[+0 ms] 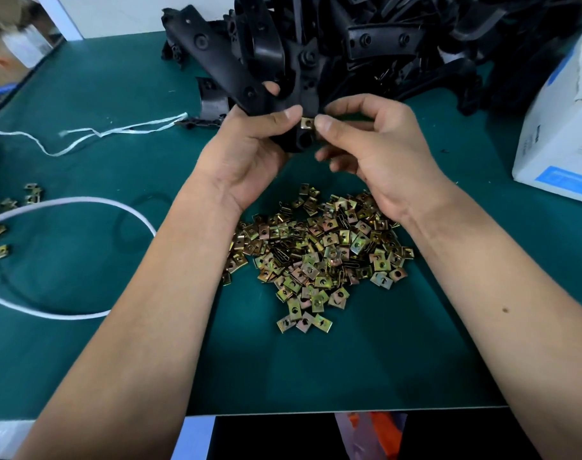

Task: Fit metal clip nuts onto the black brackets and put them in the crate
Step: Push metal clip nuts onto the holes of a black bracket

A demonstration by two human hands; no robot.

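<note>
Above the heap of clip nuts (316, 254), both hands grip one black bracket (236, 78), right hand (376, 147) pinching a clip nut (307, 123).

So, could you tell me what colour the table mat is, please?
The table mat is dark teal green, shown clearly in the head view.

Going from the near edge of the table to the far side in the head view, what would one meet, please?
Pile of clip nuts → left hand and right hand fitting a clip nut onto a held bracket → heap of black brackets.
</note>
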